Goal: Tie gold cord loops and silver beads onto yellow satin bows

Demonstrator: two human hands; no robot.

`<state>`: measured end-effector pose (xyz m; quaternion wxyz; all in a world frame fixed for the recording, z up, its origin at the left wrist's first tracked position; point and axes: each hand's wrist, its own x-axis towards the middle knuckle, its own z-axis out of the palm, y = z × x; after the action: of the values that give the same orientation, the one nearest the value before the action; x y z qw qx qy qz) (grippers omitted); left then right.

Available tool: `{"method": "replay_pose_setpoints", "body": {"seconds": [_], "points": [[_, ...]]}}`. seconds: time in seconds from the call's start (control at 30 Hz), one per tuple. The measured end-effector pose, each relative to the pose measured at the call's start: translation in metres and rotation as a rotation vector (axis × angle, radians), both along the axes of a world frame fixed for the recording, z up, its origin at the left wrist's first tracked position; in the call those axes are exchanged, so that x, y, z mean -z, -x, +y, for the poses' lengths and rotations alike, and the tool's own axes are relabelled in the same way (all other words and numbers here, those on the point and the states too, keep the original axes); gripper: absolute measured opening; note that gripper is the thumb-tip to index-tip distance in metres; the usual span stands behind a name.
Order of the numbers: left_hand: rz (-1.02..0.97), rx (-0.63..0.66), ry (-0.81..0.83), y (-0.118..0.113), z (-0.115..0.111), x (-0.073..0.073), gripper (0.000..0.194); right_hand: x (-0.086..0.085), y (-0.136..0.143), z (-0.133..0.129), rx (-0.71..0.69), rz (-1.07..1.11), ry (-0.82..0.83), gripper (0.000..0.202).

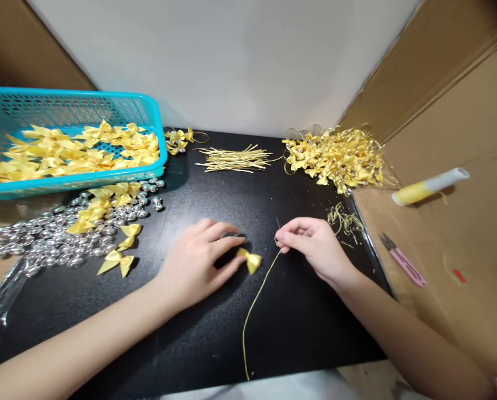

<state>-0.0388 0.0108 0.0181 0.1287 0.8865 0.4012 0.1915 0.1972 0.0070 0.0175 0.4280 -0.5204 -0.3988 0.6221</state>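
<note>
My left hand (pixel 204 258) rests low over the black tabletop, fingers curved. Its thumb and index fingertips are at one side of a small yellow ribbon bow (pixel 254 263). Part of that bow is hidden by the fingers, and something dark and shiny shows under the fingertips. To the right, my right hand (pixel 306 244) pinches a thin gold cord (pixel 248 314) between thumb and fingers. A small loop shows at the fingertips, and a fine needle-like tip points up above them. The cord's long end trails down toward the table's near edge.
A turquoise basket (pixel 71 180) of yellow bows stands at left, with silver beads (pixel 56 239) and loose bows (pixel 117 262) before it. Cut gold cords (pixel 234 159) and finished bow loops (pixel 335 155) lie at back. Cord scraps (pixel 344 225), pink snips (pixel 404 261) and a tube (pixel 429 186) are right.
</note>
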Motion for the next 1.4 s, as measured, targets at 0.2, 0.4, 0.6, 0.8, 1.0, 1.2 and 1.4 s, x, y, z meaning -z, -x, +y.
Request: {"method": "replay_pose_setpoints", "body": {"seconds": [0.2,0.4,0.6,0.8,1.0,1.2,1.4], "points": [[-0.775,-0.032,0.762,-0.053,0.009,0.017,0.02,0.004,0.006,-0.001,0.002,0.063,0.039,0.029],[-1.136,-0.232,1.02,-0.066,0.015,0.029,0.01,0.007,0.001,0.0,-0.035,0.044,0.025,0.027],[-1.252,-0.36,1.129,-0.062,0.019,0.027,0.019,0.003,-0.059,0.015,0.336,-0.542,-0.301,0.027],[-1.233,-0.37,1.137,-0.062,0.021,0.029,0.017,-0.01,-0.106,0.02,0.365,-1.326,-0.495,0.02],[-1.025,-0.137,0.833,-0.068,0.013,0.018,0.004,-0.012,-0.03,0.002,-0.111,-0.531,-0.557,0.014],[-0.937,-0.185,0.713,-0.071,0.008,0.012,0.005,0.003,-0.01,-0.003,-0.121,-0.113,-0.254,0.013],[-0.907,-0.213,0.663,-0.072,0.006,0.011,0.013,0.001,-0.011,-0.001,-0.136,0.039,-0.081,0.029]]}}
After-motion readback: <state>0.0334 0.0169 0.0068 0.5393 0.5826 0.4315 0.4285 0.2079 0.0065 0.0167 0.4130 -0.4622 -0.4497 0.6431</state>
